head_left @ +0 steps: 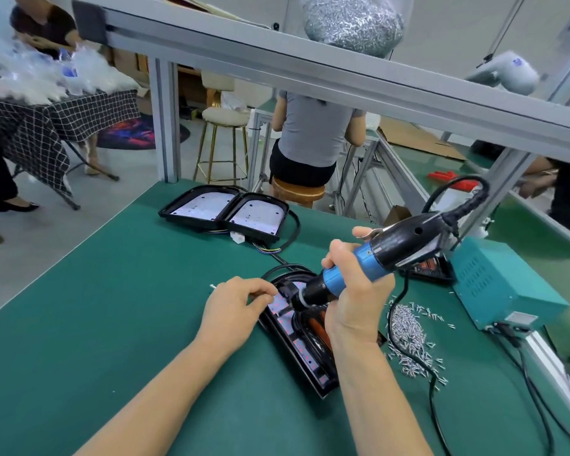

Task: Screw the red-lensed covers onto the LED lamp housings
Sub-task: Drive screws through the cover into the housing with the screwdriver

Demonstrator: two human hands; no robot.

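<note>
Green bench (pixel 119 324) | your right hand (pixel 352 291) grips electric screwdriver (pixel 369 261) tilted onto lamp cover (pixel 297 340) | left hand (pixel 234 307) fingertips pinch at cover's edge, probably steadying it | loose screws (pixel 408 337) close by for reach.

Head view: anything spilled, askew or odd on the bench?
Loose screws lie scattered over the green mat right of the lamp housing, with the screwdriver cable running through them. Nothing else stands out.

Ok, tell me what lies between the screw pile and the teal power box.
Head view: between the screw pile and the teal power box lie only a few stray screws on bare green mat.
</note>
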